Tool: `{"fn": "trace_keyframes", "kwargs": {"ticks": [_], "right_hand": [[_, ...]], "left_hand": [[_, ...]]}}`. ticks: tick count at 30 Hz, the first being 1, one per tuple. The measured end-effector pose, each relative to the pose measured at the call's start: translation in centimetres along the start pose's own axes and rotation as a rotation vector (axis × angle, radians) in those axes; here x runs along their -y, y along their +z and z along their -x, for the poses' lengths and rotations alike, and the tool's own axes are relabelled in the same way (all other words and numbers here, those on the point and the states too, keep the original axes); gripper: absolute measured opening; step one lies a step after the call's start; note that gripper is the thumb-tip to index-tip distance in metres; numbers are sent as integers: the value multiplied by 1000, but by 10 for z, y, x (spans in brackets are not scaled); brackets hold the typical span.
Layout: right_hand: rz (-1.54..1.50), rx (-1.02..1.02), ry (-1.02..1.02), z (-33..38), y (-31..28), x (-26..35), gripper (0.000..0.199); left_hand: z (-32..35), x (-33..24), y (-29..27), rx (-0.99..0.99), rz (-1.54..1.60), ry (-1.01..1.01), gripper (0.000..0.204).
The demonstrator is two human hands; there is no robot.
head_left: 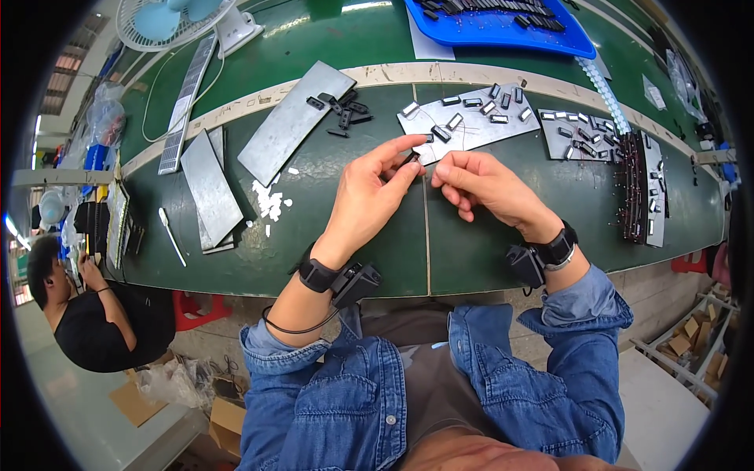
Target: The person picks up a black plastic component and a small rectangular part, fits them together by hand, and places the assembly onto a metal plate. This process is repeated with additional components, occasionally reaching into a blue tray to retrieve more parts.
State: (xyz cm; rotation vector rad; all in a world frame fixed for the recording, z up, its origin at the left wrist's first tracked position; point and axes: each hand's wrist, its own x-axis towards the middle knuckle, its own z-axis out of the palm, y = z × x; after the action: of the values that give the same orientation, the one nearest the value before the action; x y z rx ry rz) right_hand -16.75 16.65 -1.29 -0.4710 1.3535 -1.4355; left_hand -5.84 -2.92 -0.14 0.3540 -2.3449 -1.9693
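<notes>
Between the thumb and fingers of my left hand [369, 184] is a small black rectangular part [411, 158], partly covered by the fingertips. Close beside it, my right hand [487, 187] is closed in a pinch; whatever it grips is too small to make out. Just beyond both hands lies a grey metal plate [479, 140] bearing several small black parts with pale faces [455, 121] and thin wires. To the left, a loose pile of black plastic housings [345, 116] sits against another bare metal plate [294, 118].
White paper bits [271, 200], stacked plates [210, 184] and a white-handled tool [171, 235] lie on the left. On the right are a plate of parts [577, 137] and a dark wired stack [633, 188]. A blue tray [503, 39] and a fan [169, 20] stand at the back. A co-worker [98, 314] sits far left.
</notes>
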Motion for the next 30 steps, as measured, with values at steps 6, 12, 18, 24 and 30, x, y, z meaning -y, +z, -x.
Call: {"fn": "trace_keyframes", "kwargs": {"ticks": [6,12,18,24,30], "right_hand": [[108,-98,89,3,14,12,23],[218,-75,-42,7,0,5,17],[425,-195,-229,24,-16,27,16],[646,-315,-295,20,-17,24,17],[764,-621,-643,18,7,21,21]], "left_hand": [[2,4,-1,29,-89,9,32],[0,3,-5,122,33,-37,32],[-1,-6,-16,363,146,-204,33],[0,-5,-15,390,248,-208,33],[-1,1,-17,323,178,-192,33]]}}
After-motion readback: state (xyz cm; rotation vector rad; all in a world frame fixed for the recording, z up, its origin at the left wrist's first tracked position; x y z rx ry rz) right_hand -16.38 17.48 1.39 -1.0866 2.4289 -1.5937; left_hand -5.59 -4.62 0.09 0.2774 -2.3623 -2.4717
